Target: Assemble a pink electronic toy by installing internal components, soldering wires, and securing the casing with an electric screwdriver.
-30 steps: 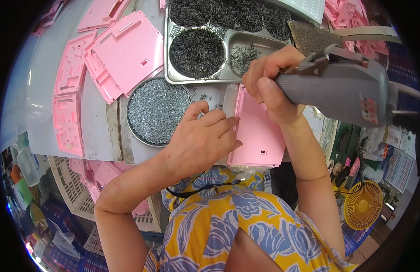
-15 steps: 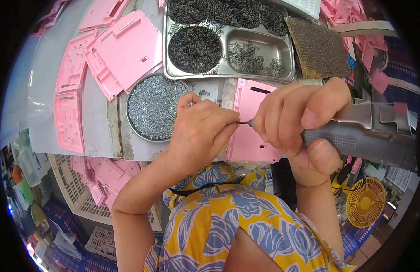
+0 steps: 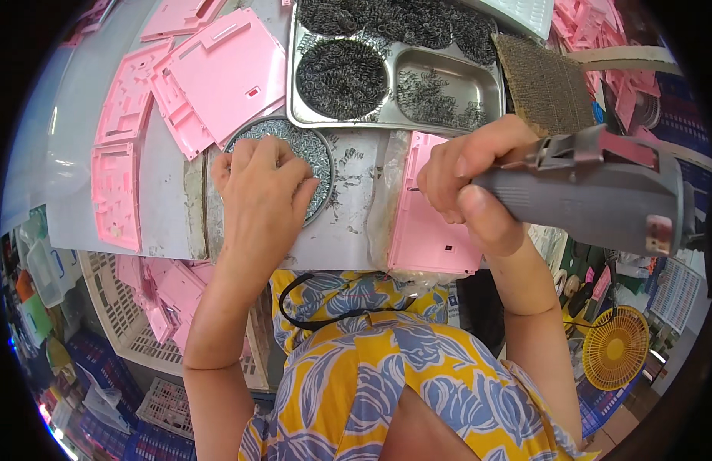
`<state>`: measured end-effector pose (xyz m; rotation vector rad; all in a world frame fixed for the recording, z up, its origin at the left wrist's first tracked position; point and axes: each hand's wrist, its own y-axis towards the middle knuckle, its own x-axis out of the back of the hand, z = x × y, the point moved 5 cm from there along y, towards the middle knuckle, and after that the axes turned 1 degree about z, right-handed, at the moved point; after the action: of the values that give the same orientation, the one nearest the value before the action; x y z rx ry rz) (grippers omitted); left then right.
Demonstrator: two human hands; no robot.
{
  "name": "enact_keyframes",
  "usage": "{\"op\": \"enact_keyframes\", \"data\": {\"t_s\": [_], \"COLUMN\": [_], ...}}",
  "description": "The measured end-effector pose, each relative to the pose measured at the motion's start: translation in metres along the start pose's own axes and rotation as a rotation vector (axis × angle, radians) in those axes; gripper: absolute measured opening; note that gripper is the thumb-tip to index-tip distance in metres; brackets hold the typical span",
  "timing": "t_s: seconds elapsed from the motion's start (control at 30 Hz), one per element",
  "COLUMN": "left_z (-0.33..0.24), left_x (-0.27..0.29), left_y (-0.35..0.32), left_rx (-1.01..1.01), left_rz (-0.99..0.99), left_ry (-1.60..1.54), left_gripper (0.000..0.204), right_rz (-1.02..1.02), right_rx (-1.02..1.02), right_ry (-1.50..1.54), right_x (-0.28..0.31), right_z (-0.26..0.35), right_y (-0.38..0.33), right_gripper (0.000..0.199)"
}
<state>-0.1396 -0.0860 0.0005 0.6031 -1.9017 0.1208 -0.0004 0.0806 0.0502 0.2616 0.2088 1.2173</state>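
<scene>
My right hand (image 3: 479,184) is wrapped round a grey electric screwdriver (image 3: 579,184). The thin tip of its bit shows just left of the fingers, above a flat pink plastic panel (image 3: 436,250). Whether the tip touches the panel I cannot tell. My left hand (image 3: 260,184) is over a round metal dish of small silver screws (image 3: 319,150), its fingers bent down and apart among them. Its fingertips are hidden, so any screw between them is out of sight. The panel lies on clear plastic wrapping (image 3: 383,211) at the table edge.
Beyond the panel stands a metal tray (image 3: 490,96) of small black springs (image 3: 340,77). A brown textured pad (image 3: 544,84) leans at its right. Pink panels (image 3: 217,77) lie at the back left. Below the table edge is a cream crate (image 3: 141,326) of pink parts. A yellow fan (image 3: 615,348) stands lower right.
My left hand has left the screwdriver's bit and moved left onto the dish of screws. My right hand has shifted slightly, still gripping the screwdriver. The view has shifted a little.
</scene>
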Motion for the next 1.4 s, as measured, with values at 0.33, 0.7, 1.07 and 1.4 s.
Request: {"op": "enact_keyframes", "data": {"t_s": [0.33,0.7,1.07,1.4], "left_z": [0.025,-0.062,-0.075,-0.036], "left_x": [-0.006,0.0,-0.007,0.011], "left_y": [0.008,-0.024,-0.036,-0.028], "left_rx": [-0.041,-0.272,-0.384,-0.167], "left_rz": [-0.046,-0.036,-0.125,-0.179], "left_ry": [0.062,-0.33,-0.4,-0.354], "left_gripper": [0.015,0.014,0.023,0.044], "right_rz": [0.135,-0.024,-0.03,-0.01], "right_rx": [-0.058,0.014,0.02,-0.093], "right_ry": [-0.209,0.357,0.34,0.309], "right_x": [-0.004,-0.023,-0.034,-0.041], "right_z": [-0.014,0.057,0.056,0.033], "right_y": [-0.001,-0.003,-0.021,-0.055], "right_gripper": [0.031,0.028,0.028,0.024]}}
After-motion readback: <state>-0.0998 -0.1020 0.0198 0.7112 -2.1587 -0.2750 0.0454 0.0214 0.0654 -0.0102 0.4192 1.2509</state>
